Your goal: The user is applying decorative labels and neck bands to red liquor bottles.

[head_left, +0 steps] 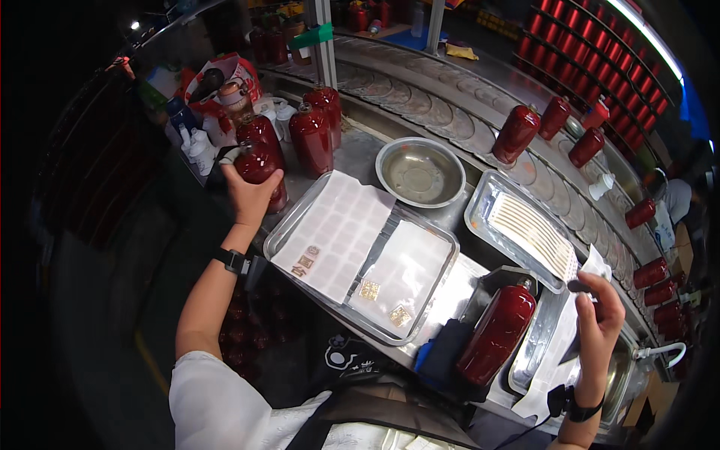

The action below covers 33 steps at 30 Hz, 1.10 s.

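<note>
At the left end of the bench my left hand (252, 196) is wrapped round a glossy dark-red bottle (257, 159), thumb on its right side. More red bottles (310, 139) stand close by. My right hand (602, 315) is raised beside a metal tray of striped strips (529, 234). Its thumb and index finger come together near a dark bit at the fingertip; what they hold, if anything, I cannot make out. Left of that hand, another red bottle (498, 334) lies tilted on a dark holder. Between my hands, a tray (448, 315) carries white sheets with gold decals.
A round metal basin (420, 172) stands behind the trays. Beyond it curves a conveyor (450, 112) carrying several red bottles. White pump bottles (199, 150) crowd the left corner, near a metal post (321, 52). A tap (664, 350) and sink are at the right.
</note>
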Motion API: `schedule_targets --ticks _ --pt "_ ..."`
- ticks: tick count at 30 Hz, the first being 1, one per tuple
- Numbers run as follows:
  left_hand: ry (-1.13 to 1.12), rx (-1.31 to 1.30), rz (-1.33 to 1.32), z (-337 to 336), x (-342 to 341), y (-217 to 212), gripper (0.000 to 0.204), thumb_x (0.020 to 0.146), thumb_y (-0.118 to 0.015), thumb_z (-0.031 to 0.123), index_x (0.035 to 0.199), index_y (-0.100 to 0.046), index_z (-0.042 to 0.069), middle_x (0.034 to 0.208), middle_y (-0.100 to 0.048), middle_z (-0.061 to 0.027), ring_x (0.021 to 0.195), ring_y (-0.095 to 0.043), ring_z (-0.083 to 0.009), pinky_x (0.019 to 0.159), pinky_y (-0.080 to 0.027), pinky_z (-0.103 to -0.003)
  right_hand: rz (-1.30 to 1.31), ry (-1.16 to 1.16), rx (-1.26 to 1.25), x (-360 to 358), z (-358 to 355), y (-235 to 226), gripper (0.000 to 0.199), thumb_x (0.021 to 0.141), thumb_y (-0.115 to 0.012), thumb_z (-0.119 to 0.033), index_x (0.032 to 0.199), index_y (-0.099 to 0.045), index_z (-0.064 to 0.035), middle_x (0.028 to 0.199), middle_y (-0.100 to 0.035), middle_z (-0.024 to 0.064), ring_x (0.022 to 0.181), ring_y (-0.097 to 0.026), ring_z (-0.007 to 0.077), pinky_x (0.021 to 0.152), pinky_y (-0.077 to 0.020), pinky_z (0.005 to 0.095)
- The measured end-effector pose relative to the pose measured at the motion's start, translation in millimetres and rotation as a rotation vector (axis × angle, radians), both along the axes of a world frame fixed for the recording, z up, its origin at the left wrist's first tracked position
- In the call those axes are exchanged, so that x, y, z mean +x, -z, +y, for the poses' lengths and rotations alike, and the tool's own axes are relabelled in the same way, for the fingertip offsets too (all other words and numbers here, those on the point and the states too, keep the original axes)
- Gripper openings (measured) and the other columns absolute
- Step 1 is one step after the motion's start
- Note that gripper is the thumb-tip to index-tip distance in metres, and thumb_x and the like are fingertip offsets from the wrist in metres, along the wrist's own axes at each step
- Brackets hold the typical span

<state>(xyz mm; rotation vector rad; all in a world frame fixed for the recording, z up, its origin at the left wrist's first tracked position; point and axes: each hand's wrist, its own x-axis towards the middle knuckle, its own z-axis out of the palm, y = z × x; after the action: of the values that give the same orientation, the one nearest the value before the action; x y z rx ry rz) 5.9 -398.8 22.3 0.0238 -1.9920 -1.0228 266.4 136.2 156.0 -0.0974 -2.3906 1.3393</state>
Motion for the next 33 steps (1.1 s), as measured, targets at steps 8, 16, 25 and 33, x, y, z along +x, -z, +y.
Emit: schedule_targets --ticks 8,16,25,33 --pt "-0.09 -0.002 -0.133 -5 7 2 0.09 0.071 -0.091 0.028 0.135 -0.036 -0.002 0.13 -0.05 -0.0198 0.12 -0.054 -0.0321 0.105 -0.043 -0.043 -0.036 0.227 -0.189 64 41 47 0.03 0.096 -0.064 -0.009 0.124 -0.064 0.0006 0.098 -0.071 0.0077 0.055 -0.037 -0.0015 0.048 -0.0258 0.0172" --pt "0.452 -0.138 -0.337 95 48 -29 0.042 0.082 -0.076 0.009 0.12 -0.06 0.002 0.105 -0.069 -0.0102 0.098 -0.066 -0.0219 0.089 -0.052 -0.033 0.015 0.307 -0.286 81 56 78 0.028 0.096 -0.063 -0.009 0.122 -0.064 0.0022 0.097 -0.071 0.0075 0.057 -0.038 -0.0008 0.051 -0.0272 0.0161" --pt "0.686 -0.608 -0.956 146 53 5 0.038 0.077 -0.077 0.01 0.11 -0.063 0.0 0.09 -0.068 -0.0117 0.083 -0.067 -0.0214 0.076 -0.053 -0.032 -0.061 0.289 -0.287 97 53 99 0.028 0.096 -0.063 -0.007 0.122 -0.065 0.002 0.096 -0.071 0.0073 0.058 -0.039 -0.0004 0.052 -0.0278 0.0165" --pt "0.974 -0.547 -1.053 115 106 -7 0.033 0.074 -0.075 0.001 0.105 -0.063 0.001 0.092 -0.068 -0.0119 0.089 -0.068 -0.0245 0.082 -0.053 -0.034 -0.098 0.375 -0.353 101 66 119 0.027 0.098 -0.062 -0.01 0.121 -0.065 0.0019 0.097 -0.07 0.006 0.059 -0.038 -0.0004 0.054 -0.027 0.0162"
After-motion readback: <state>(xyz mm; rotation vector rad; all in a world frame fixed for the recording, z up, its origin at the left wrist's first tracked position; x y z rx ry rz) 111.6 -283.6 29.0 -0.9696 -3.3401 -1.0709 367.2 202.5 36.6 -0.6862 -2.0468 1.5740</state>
